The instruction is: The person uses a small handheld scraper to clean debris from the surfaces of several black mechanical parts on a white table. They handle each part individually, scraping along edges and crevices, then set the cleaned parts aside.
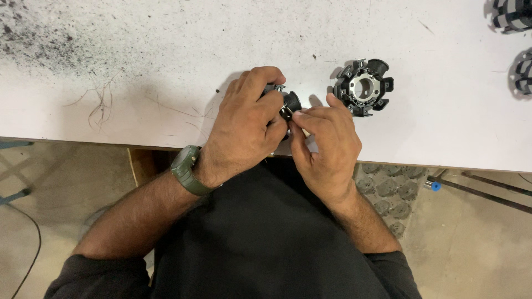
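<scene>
My left hand [246, 124], with a green watch on the wrist, is closed around a small black round part [290, 102] held just above the near edge of the white table [166, 61]. My right hand [327, 147] pinches a thin light-coloured piece [305, 132] against that part with thumb and forefinger. Most of the black part is hidden by my fingers. A black ring-shaped part with several lugs and a metal bore [364, 88] lies on the table just right of my hands, untouched.
Two more black-and-white ringed parts [512, 14] [523, 72] sit at the table's far right edge. Dark dust and loose fibres [100, 105] mark the table's left side. Below the table, several grey parts [388, 191] and metal rods [482, 191] lie on the floor.
</scene>
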Motion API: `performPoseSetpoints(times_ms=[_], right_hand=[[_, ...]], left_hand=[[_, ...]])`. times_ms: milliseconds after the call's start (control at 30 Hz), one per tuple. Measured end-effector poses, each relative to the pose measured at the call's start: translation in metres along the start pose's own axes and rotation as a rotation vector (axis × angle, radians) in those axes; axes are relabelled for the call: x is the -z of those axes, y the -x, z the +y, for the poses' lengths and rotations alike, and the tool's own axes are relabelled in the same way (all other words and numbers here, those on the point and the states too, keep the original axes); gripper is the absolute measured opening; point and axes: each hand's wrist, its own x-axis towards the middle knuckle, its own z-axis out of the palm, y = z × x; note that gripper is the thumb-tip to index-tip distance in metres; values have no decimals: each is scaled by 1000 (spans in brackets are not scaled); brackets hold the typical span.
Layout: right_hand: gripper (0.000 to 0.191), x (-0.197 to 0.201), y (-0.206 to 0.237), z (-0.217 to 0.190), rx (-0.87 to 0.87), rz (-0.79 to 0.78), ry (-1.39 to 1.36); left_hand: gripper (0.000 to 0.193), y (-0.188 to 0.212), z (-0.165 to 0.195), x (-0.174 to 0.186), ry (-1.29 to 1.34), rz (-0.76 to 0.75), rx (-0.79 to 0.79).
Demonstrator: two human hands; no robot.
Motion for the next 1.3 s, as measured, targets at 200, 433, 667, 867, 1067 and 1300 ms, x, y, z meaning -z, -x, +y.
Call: performPoseSetpoints(times_ms=[200, 433, 667, 867, 1067, 1300], right_hand=[[24, 2, -4, -6, 15, 6, 45], [22, 9, -16, -10, 23, -86, 87], [21, 22, -11, -13, -21, -89, 34], [16, 15, 8, 0, -173, 84, -185], [18, -3, 5, 0, -112, 82, -84], [22, -4, -3, 0, -95, 68, -43]], left_hand=[[5, 2, -3, -4, 6, 24, -10], [8, 0, 0, -1, 17, 23, 3], [8, 2, -2, -5, 16, 12, 46], [15, -8, 5, 34, -252, 349, -156], [23, -13, -2, 50, -250, -49, -85], [27, -16, 6, 29, -315, -126, -54]])
